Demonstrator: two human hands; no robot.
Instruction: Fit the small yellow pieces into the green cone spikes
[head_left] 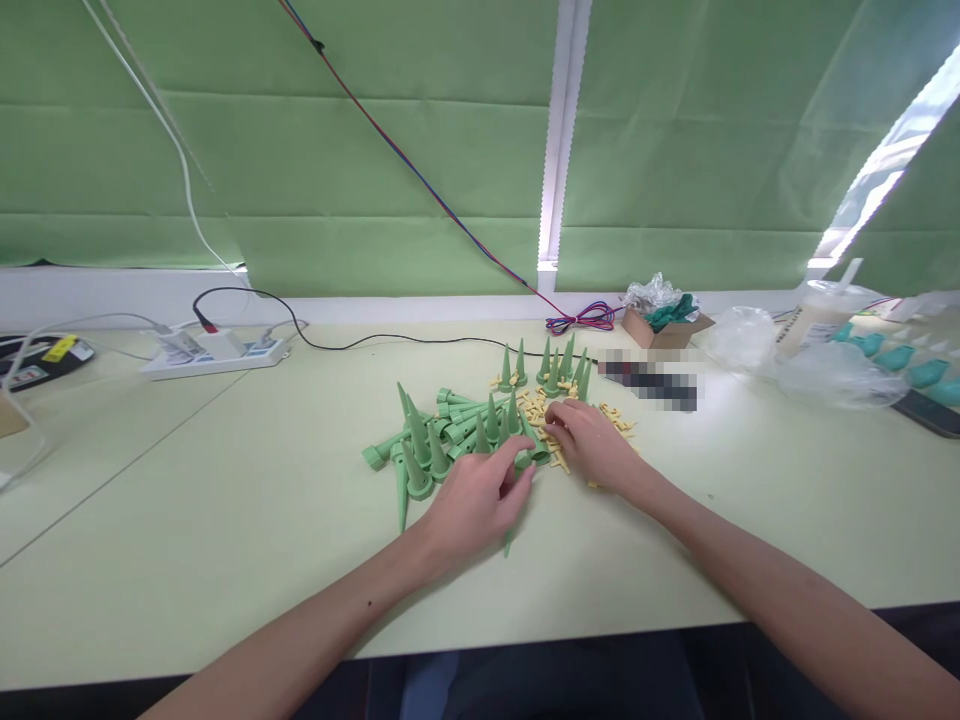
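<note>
Green plastic cones (418,440) lie and stand in a pile at the table's middle. My left hand (484,490) is at the pile's near right side, fingers curved round a green cone piece between thumb and forefinger. Small yellow pieces (615,415) are scattered to the right of the cones. My right hand (589,440) is over them with its fingertips pressed together among the pieces; whatever they hold is too small to name. Behind, several upright green cones (547,362) stand in a group, some with yellow pieces at them.
A white power strip (214,360) with chargers sits at the back left. Behind the cones are a black cable (390,338) and coiled wires (581,320). A small cardboard box (667,332), plastic bags (742,338), a cup (817,315) and teal pieces (928,372) are at the right.
</note>
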